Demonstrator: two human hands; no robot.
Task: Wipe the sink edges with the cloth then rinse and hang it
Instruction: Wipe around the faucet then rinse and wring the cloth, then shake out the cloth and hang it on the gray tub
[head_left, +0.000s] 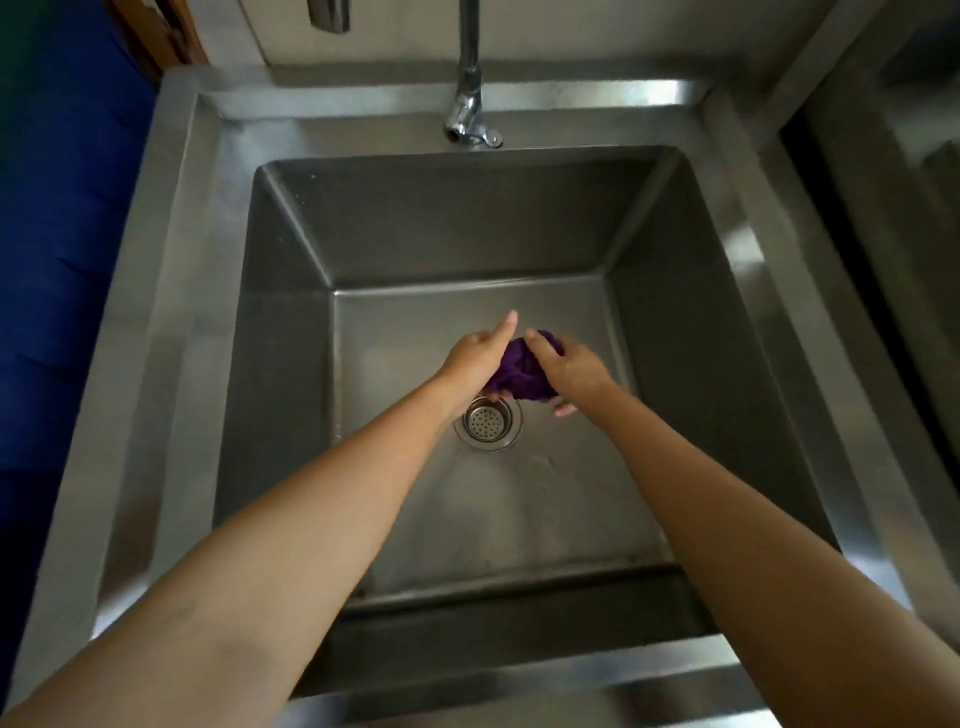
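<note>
A bunched purple cloth (522, 373) sits between both my hands, low inside the deep steel sink (208, 291), just above the round drain strainer (487, 422). My left hand (475, 358) grips its left side, with one finger pointing straight ahead. My right hand (569, 371) curls over its right side, thumb underneath. The chrome tap (470, 111) stands at the back rim; no water is seen running from it.
The sink's flat steel rims run on all sides, with the near rim (519, 675) under my forearms. A blue surface (62, 260) lies to the left. Another steel unit (893, 218) stands to the right. A metal object (330, 13) hangs on the back wall.
</note>
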